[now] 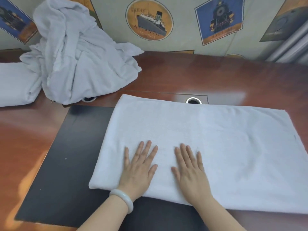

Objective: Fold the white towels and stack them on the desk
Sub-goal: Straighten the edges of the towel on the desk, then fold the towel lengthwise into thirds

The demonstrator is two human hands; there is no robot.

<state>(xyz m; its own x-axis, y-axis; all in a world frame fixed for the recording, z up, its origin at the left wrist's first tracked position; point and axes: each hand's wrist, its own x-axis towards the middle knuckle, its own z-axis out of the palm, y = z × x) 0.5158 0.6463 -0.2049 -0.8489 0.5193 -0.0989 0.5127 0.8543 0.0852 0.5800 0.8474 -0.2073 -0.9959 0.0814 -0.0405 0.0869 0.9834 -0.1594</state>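
White towel (pixel 208 139), folded into a flat rectangle, lies on the reddish wooden desk (pixel 183 72) from the centre toward 3 o'clock, its left part over a black mat (pixel 66 155). Near its front edge at 6 o'clock, the left hand (pixel 139 170) and right hand (pixel 190 170) press palms down side by side, fingers straight and spread, gripping nothing. A pale bracelet (pixel 123 197) circles the left wrist. At 10 o'clock sits a crumpled heap of towels (pixel 75 64); at 9 o'clock, touching it, lies another folded towel (pixel 15 82).
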